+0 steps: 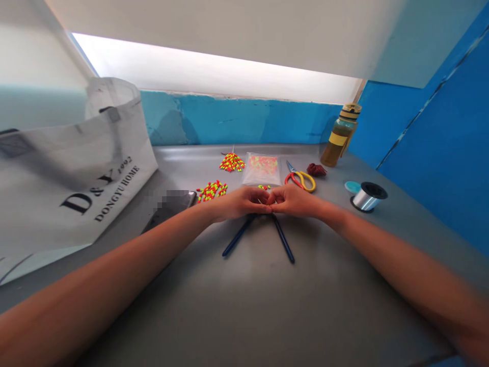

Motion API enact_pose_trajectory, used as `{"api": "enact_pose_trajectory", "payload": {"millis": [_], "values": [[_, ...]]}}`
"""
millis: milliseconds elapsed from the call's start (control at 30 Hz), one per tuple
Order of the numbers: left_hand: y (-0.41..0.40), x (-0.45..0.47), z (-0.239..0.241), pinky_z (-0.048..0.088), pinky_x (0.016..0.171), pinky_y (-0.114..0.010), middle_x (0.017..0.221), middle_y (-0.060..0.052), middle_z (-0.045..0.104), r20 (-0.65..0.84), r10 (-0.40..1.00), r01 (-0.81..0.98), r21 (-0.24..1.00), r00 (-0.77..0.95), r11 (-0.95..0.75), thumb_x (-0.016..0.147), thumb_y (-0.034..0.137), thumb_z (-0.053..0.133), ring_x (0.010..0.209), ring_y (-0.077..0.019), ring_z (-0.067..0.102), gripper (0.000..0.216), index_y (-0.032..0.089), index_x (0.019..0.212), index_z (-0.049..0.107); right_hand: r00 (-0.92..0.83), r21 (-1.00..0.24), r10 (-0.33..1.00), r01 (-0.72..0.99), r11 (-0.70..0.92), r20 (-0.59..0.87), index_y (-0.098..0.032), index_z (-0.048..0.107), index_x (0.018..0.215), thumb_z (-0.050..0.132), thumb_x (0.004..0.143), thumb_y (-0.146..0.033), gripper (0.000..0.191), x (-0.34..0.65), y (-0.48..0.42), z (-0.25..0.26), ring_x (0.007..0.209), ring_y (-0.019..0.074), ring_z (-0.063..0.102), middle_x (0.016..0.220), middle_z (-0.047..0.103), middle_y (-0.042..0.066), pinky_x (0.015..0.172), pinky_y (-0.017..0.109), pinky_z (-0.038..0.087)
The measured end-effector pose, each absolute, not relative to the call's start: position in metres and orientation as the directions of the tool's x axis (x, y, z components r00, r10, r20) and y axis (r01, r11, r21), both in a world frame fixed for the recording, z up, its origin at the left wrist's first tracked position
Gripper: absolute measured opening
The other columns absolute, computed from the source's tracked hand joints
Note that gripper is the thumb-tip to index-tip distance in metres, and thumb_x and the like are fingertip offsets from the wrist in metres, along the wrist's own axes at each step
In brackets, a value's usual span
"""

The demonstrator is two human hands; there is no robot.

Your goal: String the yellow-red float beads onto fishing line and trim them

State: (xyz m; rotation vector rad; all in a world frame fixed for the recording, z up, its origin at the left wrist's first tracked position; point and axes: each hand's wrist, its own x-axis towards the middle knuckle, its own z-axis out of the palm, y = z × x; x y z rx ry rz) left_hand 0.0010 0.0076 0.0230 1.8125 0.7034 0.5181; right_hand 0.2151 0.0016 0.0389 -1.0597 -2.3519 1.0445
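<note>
From my feed the biggest thing is the grey metal surface [267, 300] running across the lower frame, with a white tote bag [76, 178] printed D&Y 1992 DONGYU HOME slumped at left and a blue wall [439, 142] at right. Next to the bag, a phone [170, 211] lies dark, partly pixelated. Upper right, a bottle [339, 137] of amber liquid stands upright by the wall

My left hand [240, 202] and right hand [294, 200] meet at centre, both curled nearly shut, fingertips touching, with a thin pale bit just showing at the pinch. I cannot tell exactly what they have hold of. I'd judge this hold works best with the fingertips kept tight and steady. Just below, two dark blue rods [239, 235] form an upside-down V, long axes slanting down and outward from the pinch, upper ends hidden under my fingers

Above the hands, a clear plastic bag [262, 169] holds neon beads, with orange-handled scissors [301, 179] to its right, blades pointing upper left. Further right sits a spool of clear line [367, 198]. Two piles of neon yellow and red beads [212, 190] lie left of the bag, and a small dark red bundle [316, 169] sits beyond the scissors
</note>
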Motion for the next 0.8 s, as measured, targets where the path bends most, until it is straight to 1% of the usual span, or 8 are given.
{"api": "enact_pose_trajectory", "payload": {"millis": [67, 167, 233, 367, 567, 800], "values": [[0.0077, 0.0008, 0.0235, 0.039, 0.066, -0.028, 0.082, -0.003, 0.067, 0.002, 0.696, 0.246, 0.935, 0.718, -0.256, 0.079, 0.042, 0.075, 0.074, -0.0170, 0.056, 0.024, 0.022, 0.090, 0.075, -0.657, -0.744, 0.753, 0.497, 0.446, 0.012, -0.013, 0.072, 0.077, 0.069, 0.080, -0.035, 0.022, 0.2147, 0.0011, 0.0391, 0.062, 0.0104, 0.047, 0.066, 0.059, -0.001, 0.058, 0.025, 0.031], [0.0071, 0.0011, 0.0253, 0.037, 0.063, -0.027, 0.076, -0.002, 0.065, -0.004, 0.686, 0.259, 0.928, 0.727, -0.269, 0.079, 0.042, 0.075, 0.070, -0.0160, 0.054, 0.021, 0.021, 0.084, 0.074, -0.660, -0.728, 0.751, 0.513, 0.456, 0.005, -0.013, 0.072, 0.076, 0.070, 0.080, -0.035, 0.022, 0.2143, 0.0008, 0.0384, 0.061, 0.0104, 0.046, 0.065, 0.058, -0.002, 0.058, 0.024, 0.030], [0.0062, 0.0017, 0.0266, 0.036, 0.062, -0.027, 0.073, -0.001, 0.062, 0.002, 0.681, 0.261, 0.923, 0.732, -0.284, 0.079, 0.040, 0.075, 0.067, -0.0153, 0.052, 0.020, 0.020, 0.079, 0.074, -0.665, -0.710, 0.747, 0.524, 0.469, 0.002, -0.014, 0.073, 0.077, 0.070, 0.080, -0.037, 0.024, 0.2144, 0.0012, 0.0377, 0.061, 0.0104, 0.046, 0.065, 0.058, -0.002, 0.057, 0.024, 0.030], [0.0049, 0.0031, 0.0268, 0.035, 0.059, -0.027, 0.071, -0.001, 0.062, 0.018, 0.684, 0.266, 0.913, 0.729, -0.308, 0.079, 0.039, 0.074, 0.065, -0.0152, 0.051, 0.019, 0.020, 0.076, 0.073, -0.681, -0.695, 0.732, 0.529, 0.488, -0.004, -0.013, 0.076, 0.080, 0.070, 0.081, -0.041, 0.028, 0.2160, 0.0037, 0.0363, 0.061, 0.0103, 0.046, 0.066, 0.060, -0.001, 0.056, 0.024, 0.031], [0.0052, 0.0038, 0.0247, 0.038, 0.061, -0.027, 0.072, -0.002, 0.064, 0.041, 0.692, 0.310, 0.874, 0.721, -0.374, 0.080, 0.041, 0.072, 0.067, -0.0153, 0.052, 0.021, 0.020, 0.081, 0.073, -0.675, -0.694, 0.737, 0.545, 0.471, -0.031, -0.014, 0.081, 0.085, 0.070, 0.080, -0.043, 0.031, 0.2190, 0.0070, 0.0347, 0.060, 0.0105, 0.045, 0.062, 0.057, -0.002, 0.055, 0.024, 0.029], [0.0030, 0.0051, 0.0288, 0.039, 0.065, -0.028, 0.074, 0.000, 0.063, -0.016, 0.699, 0.372, 0.856, 0.715, -0.360, 0.080, 0.041, 0.072, 0.070, -0.0148, 0.053, 0.024, 0.018, 0.083, 0.071, -0.670, -0.685, 0.740, 0.563, 0.463, -0.051, -0.014, 0.082, 0.086, 0.069, 0.081, -0.043, 0.032, 0.2180, 0.0063, 0.0362, 0.059, 0.0101, 0.045, 0.062, 0.058, -0.002, 0.055, 0.024, 0.029]]}}
